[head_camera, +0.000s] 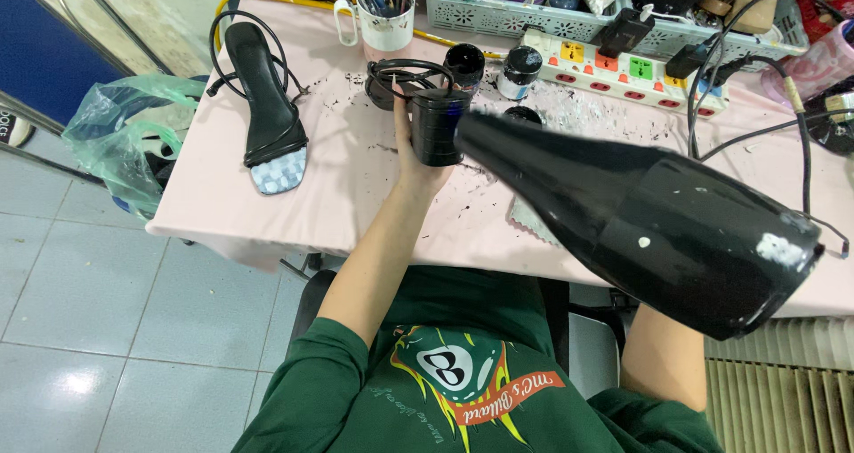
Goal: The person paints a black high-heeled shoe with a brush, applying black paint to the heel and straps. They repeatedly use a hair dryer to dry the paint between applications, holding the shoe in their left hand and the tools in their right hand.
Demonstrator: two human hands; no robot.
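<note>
My left hand [416, 167] grips a black sandal upside down by its block heel [436, 126], with the thin straps [405, 71] looping above my fingers over the pink table [347, 195]. A large black hair dryer [640, 213] fills the right foreground, and its nozzle almost touches the heel. The dryer's body hides my right hand; only my forearm [663, 355] shows rising to it from below. The matching black sandal [267, 106], with a silvery-blue toe pad, lies flat on the table to the left.
Behind the held sandal stand two small black jars [464, 62] [519, 66], a white mug of brushes [384, 17], a power strip [623, 66] with plugged cables and a grey basket [534, 13]. A green plastic bag [133, 142] hangs off the table's left edge. Black flecks dot the tabletop.
</note>
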